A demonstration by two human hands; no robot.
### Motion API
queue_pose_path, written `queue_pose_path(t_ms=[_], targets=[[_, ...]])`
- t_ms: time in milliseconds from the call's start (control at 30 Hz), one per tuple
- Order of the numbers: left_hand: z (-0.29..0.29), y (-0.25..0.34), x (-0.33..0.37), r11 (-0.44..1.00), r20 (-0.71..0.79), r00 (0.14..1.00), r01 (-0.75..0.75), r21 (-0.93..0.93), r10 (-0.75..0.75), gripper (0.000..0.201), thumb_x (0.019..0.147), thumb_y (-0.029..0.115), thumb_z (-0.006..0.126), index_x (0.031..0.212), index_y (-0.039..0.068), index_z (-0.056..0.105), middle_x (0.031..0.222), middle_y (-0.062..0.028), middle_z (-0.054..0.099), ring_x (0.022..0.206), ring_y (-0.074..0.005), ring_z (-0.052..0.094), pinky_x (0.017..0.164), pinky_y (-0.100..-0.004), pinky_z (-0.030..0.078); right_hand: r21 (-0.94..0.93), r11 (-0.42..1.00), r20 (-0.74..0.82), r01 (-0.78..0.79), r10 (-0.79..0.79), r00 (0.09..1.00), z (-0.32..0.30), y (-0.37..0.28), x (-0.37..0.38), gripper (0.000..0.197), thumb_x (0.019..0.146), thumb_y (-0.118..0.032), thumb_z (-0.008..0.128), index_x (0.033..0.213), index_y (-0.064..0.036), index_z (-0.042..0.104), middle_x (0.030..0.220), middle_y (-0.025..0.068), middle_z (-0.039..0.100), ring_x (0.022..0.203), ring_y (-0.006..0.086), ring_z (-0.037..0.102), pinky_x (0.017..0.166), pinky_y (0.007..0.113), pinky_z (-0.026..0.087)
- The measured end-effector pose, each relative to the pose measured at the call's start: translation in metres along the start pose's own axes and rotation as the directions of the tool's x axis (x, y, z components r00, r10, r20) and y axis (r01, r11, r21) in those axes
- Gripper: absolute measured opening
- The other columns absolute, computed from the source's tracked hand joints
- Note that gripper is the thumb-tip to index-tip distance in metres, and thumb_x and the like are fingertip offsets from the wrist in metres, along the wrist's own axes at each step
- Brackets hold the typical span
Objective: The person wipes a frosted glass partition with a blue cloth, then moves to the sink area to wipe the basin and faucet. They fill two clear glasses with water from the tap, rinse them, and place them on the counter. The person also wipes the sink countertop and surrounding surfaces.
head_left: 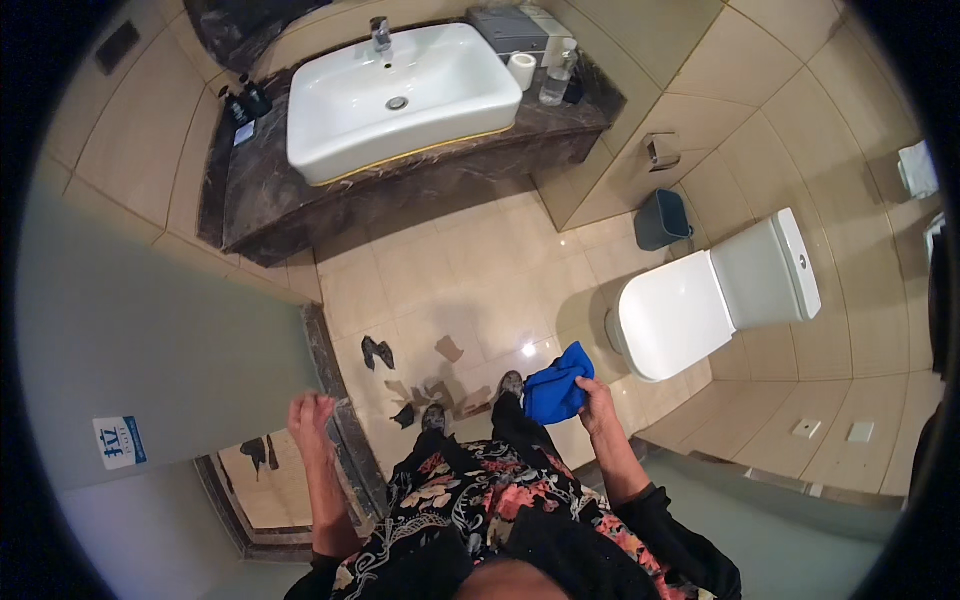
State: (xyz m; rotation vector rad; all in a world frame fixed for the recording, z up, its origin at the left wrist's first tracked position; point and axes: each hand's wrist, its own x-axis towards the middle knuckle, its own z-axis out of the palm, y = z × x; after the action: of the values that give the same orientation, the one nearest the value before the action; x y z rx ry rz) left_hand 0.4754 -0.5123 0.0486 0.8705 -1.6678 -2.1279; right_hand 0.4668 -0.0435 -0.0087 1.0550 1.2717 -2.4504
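Cloth [554, 391]: blue, crumpled, gripped in right hand [597, 405]. Left hand [311, 415]: fingers bent near frosted door [190, 320], grip unclear. Toilet [755, 270]: white, glossy, rounded lid [670, 315]. Desk [262, 200]: dark, veined.

Your blue cloth [556, 390] reads as matt fabric, kinda soft-looking. The sink [450, 85] in front of you is super glossy white ceramic, same deal with the toilet [670, 320], and the faucet [380, 34] looks like shiny metal. That dark surface [265, 200] seems to be smooth, veined stone. Your floor tiles [500, 260] are glossy enough to throw glare. Bin [655, 225] looks like plastic, bottle [556, 82]'s clear plastic, roll [521, 70]'s matt paper, door [180, 330] looks like frosted glass.
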Motion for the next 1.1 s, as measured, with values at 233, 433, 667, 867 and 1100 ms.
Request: queue_pose_path(t_ms=[233,433,667,867,1100], targets=[[0.255,0.16,-0.086,0.874,0.866,0.242,0.114,-0.472,0.437,0.045,0.082,0.043,0.061,0.096,0.001,0.058,0.067,-0.0095,0.06,0.059,-0.0232,0.06,0.065,-0.0376,0.046,-0.005,1.0,-0.004,0.006,-0.006,1.0,-0.04,-0.073,0.036,0.031,0.078,-0.004,0.056,0.109,0.0017,0.055,0.103,0.0097,0.062,0.09,0.0211,0.061,0.084,0.032,0.049],[0.333,0.217,-0.143,0.772,0.744,-0.224,0.285,-0.568,0.63,0.028,0.088,0.032,0.056,0.092,0.005,0.061,0.078,-0.0115,0.063,0.067,-0.0232,0.062,0.061,-0.0349,0.047,0.001,0.999,0.044,0.041,-0.041,0.998,-0.048,-0.099,0.054,0.03,0.079,-0.004,0.055,0.108,0.0036,0.055,0.102,0.0113,0.062,0.091,0.0218,0.06,0.084,0.034,0.048],[0.347,0.209,-0.178,0.604,0.691,0.108,0.403,-0.688,0.715,0.035,0.086,0.038,0.059,0.095,0.005,0.067,0.068,-0.0067,0.06,0.053,-0.0129,0.054,0.041,-0.0243,0.037,-0.001,1.0,0.096,0.028,-0.028,0.995,-0.047,-0.103,0.074,0.031,0.078,-0.005,0.055,0.108,0.0055,0.054,0.103,0.0136,0.061,0.091,0.0232,0.061,0.085,0.033,0.048],[0.363,0.213,-0.146,0.562,0.639,0.038,0.44,-0.701,0.768,0.027,0.087,0.032,0.058,0.088,0.006,0.066,0.063,-0.0047,0.056,0.046,-0.0116,0.047,0.038,-0.0265,0.028,-0.07,0.998,0.016,0.0,0.001,1.0,-0.036,-0.119,0.109,0.03,0.078,-0.006,0.057,0.105,0.0041,0.054,0.094,0.0108,0.062,0.084,0.0222,0.061,0.078,0.032,0.05],[0.383,0.22,-0.056,0.549,0.554,-0.131,0.439,-0.711,0.822,0.025,0.087,0.03,0.057,0.084,0.006,0.064,0.059,-0.0045,0.052,0.044,-0.0134,0.045,0.041,-0.0284,0.029,-0.117,0.993,0.053,-0.014,0.021,0.998,0.032,-0.146,0.167,0.028,0.078,-0.009,0.058,0.103,0.0029,0.055,0.094,0.0108,0.062,0.083,0.0215,0.061,0.074,0.032,0.051]])
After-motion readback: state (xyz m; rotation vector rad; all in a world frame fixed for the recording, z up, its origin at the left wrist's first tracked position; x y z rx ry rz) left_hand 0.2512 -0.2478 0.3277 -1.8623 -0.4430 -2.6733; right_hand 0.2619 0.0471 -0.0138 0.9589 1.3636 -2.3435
